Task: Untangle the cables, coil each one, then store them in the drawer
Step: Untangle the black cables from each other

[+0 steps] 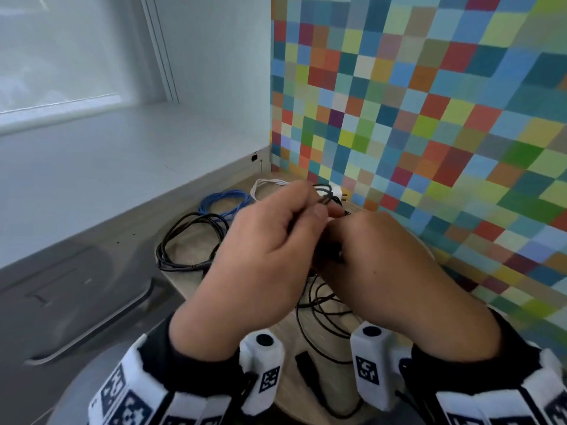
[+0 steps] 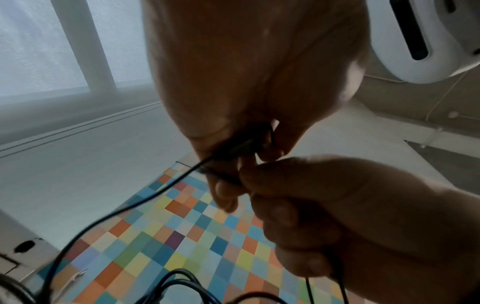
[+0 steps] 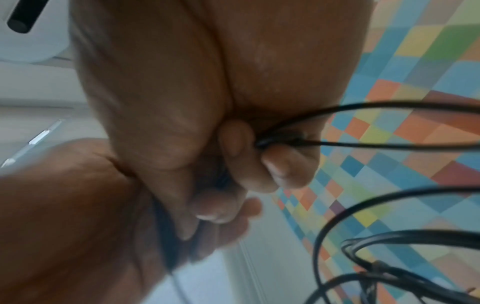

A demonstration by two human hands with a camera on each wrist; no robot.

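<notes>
A thin black cable hangs in loose loops from both hands over a small wooden table. My left hand pinches a strand of it between thumb and fingertips. My right hand touches the left one, its fingers curled round several strands of the same cable. One black plug end lies on the table near my wrists. Behind my hands lie a thicker black coil, a blue coil and a white coil with a white plug.
A wall of coloured squares stands close on the right. A white sill runs along the left under a window. Lower left is a grey front with a long handle.
</notes>
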